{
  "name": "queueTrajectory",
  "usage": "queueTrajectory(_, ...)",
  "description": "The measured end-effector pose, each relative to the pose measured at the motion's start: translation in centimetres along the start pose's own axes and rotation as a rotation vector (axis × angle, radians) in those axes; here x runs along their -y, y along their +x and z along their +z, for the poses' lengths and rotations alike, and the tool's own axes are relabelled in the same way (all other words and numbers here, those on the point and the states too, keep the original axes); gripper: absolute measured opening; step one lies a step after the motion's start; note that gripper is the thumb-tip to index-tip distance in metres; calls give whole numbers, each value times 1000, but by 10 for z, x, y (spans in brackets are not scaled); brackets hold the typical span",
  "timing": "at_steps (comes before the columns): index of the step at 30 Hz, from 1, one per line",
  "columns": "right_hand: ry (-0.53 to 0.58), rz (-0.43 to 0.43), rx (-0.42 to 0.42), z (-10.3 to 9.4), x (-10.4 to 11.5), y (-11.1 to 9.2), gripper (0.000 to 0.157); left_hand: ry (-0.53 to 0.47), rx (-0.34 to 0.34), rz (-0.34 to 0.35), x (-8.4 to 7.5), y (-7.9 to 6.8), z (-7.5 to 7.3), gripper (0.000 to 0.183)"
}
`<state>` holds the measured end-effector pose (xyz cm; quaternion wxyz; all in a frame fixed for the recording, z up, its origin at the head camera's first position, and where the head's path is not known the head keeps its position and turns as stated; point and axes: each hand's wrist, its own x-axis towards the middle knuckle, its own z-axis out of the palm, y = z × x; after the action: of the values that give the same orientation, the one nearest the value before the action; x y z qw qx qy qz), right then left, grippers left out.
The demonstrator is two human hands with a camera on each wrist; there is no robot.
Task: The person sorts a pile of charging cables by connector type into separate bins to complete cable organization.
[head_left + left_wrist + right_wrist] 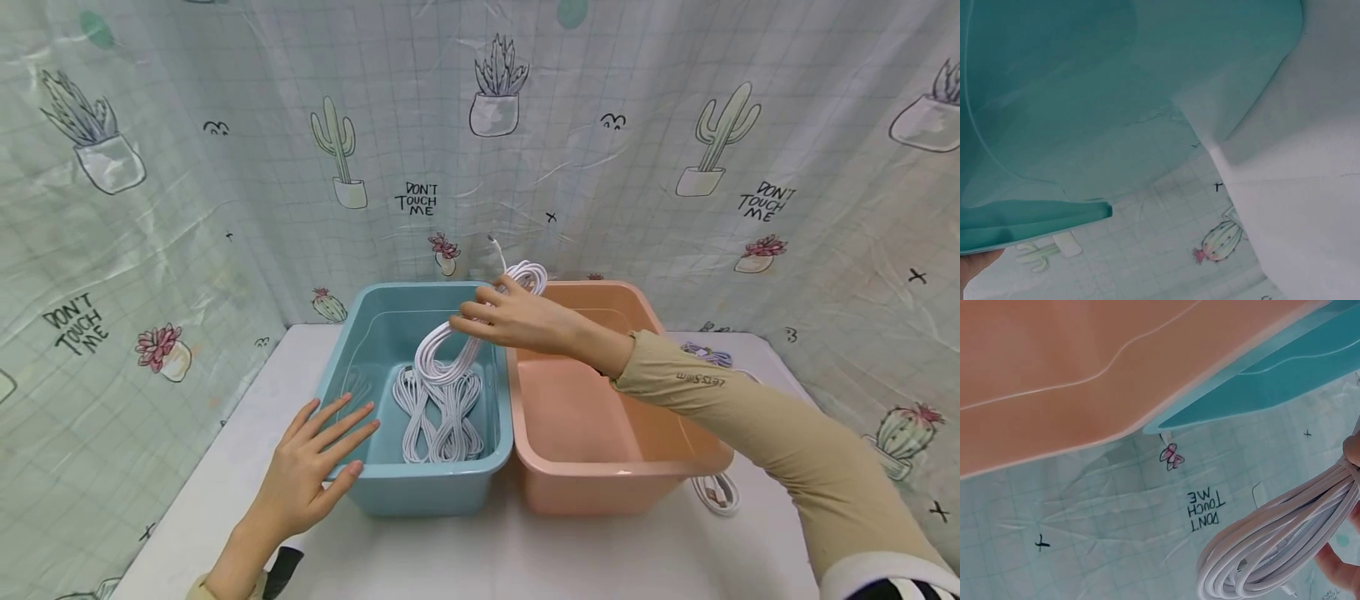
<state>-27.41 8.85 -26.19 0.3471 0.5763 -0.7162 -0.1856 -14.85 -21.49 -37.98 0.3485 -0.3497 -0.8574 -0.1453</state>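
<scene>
A coiled white cable [528, 275] is gripped around its middle by my right hand [517, 315], above the blue bin's right side. Its lower loop hangs over the bundled cables [442, 417] lying in the blue bin [420, 482]. One loose cable end sticks up past the fingers. In the right wrist view the same coil [1285, 537] shows, with a few fingertips around it. My left hand [311, 467] is spread out at the blue bin's near left rim, holding nothing. A fingertip shows beside the blue rim [1035, 225] in the left wrist view.
An orange bin [585, 492] stands right against the blue one, under my right forearm. Beyond it on the white table [495, 558] are a purple cable bundle [707, 355] and a white cable coil [716, 493]. A printed curtain [450, 167] surrounds the table.
</scene>
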Motion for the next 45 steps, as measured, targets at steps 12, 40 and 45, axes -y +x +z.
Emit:
queueTrajectory(12, -38, -122, 55, 13, 7, 25, 31, 4, 2, 1, -1, 1, 0, 42)
queueTrajectory(40, -134, -338, 128, 37, 24, 42, 45, 1, -4, 5, -1, 0, 1, 40)
queueTrajectory(45, -147, -356, 143, 37, 25, 39, 46, 6, -2, 3, -1, -1, 0, 41)
